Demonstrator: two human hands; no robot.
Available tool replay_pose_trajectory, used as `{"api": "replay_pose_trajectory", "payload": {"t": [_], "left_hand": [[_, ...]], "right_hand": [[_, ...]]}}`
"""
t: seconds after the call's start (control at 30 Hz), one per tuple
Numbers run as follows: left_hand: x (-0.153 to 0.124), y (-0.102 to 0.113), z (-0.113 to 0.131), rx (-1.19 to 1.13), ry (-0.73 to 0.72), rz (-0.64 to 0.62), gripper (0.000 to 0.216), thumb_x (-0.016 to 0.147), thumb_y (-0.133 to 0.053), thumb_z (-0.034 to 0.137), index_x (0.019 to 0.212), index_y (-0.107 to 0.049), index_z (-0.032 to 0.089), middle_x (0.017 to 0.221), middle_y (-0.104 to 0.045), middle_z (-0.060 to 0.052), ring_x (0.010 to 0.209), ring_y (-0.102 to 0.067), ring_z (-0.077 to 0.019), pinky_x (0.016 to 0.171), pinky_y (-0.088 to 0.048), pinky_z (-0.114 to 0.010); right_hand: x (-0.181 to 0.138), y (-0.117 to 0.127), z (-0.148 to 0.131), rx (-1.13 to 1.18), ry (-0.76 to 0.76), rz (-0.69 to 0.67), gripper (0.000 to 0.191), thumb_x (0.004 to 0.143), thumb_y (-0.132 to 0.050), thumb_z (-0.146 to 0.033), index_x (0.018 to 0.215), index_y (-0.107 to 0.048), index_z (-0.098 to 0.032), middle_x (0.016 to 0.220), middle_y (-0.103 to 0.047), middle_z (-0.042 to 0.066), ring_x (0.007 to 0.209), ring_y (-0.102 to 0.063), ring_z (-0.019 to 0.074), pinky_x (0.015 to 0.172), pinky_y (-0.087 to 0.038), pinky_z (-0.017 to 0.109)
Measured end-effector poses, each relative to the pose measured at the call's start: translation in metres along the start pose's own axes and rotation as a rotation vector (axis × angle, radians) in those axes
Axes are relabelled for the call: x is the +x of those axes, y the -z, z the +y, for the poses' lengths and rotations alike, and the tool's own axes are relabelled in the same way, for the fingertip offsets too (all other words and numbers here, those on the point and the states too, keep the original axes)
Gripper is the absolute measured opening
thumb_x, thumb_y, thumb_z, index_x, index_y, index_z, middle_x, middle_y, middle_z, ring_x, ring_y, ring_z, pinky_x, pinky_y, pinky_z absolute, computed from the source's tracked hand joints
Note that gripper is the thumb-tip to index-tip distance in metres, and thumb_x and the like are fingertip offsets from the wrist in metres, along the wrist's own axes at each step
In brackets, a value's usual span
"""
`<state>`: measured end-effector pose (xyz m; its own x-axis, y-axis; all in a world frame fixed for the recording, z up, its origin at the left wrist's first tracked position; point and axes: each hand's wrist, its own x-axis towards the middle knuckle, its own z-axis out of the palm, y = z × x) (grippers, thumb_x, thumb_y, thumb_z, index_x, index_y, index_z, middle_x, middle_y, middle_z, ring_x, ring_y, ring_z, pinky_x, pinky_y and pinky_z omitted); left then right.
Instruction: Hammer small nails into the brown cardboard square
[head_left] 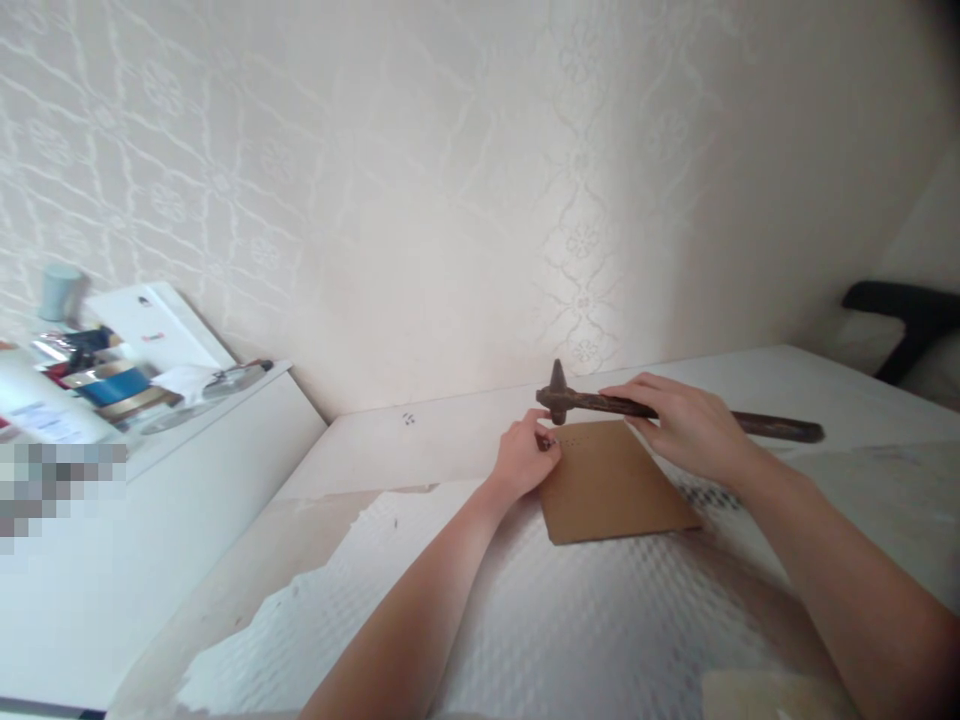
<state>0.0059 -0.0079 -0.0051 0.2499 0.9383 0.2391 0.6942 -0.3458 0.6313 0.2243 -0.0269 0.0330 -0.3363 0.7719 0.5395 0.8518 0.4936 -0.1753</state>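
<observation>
- At the far left, a white cabinet (195, 560) carries a pale blue cup (61, 293), a blue roll (120, 385) and a white box (165, 325), which leans near the wall.
- Next comes the desk (457, 428); a few small dark marks show near its back edge, and a white textured sheet (352, 610) covers much of its front.
- The left hand (525, 455) rests at the upper left corner of a brown cardboard (615, 490); its grip is narrow, around a small dark piece (544, 441), too small to identify.
- The cardboard lies on the textured sheet, with small marks along its upper edge.
- The head of a hammer (558, 393) is just above the left fingertips; one cannot tell whether they touch.
- The right hand (686, 425) holds the hammer, its grip closed around the middle of the handle.
- At the far right stands a black curved support (904, 305).
</observation>
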Motion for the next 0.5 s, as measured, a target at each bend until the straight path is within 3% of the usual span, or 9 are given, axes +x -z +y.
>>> {"api": "replay_pose_trajectory", "payload": {"t": [0.23,0.5], "left_hand": [[-0.002,-0.001,0.002,0.017,-0.005,0.001,0.041,0.071,-0.05,0.012,0.111,-0.049,0.02,0.087,-0.066,0.0,0.084,-0.059,-0.0151,0.084,-0.045,-0.029],[-0.007,0.001,0.004,0.069,-0.046,0.007,0.044,0.069,-0.053,0.013,0.112,-0.05,0.021,0.092,-0.065,0.0,0.093,-0.055,-0.0182,0.089,-0.043,-0.033]], "right_hand": [[-0.002,-0.015,0.016,0.025,-0.138,0.047,0.04,0.077,-0.049,-0.018,0.115,-0.059,-0.02,0.106,-0.067,0.007,0.093,-0.063,0.0242,0.076,-0.047,0.033],[-0.006,-0.026,0.034,-0.064,-0.483,-0.05,0.046,0.077,-0.051,-0.022,0.123,-0.053,-0.014,0.097,-0.07,0.012,0.09,-0.064,0.0297,0.074,-0.046,0.037]]}}
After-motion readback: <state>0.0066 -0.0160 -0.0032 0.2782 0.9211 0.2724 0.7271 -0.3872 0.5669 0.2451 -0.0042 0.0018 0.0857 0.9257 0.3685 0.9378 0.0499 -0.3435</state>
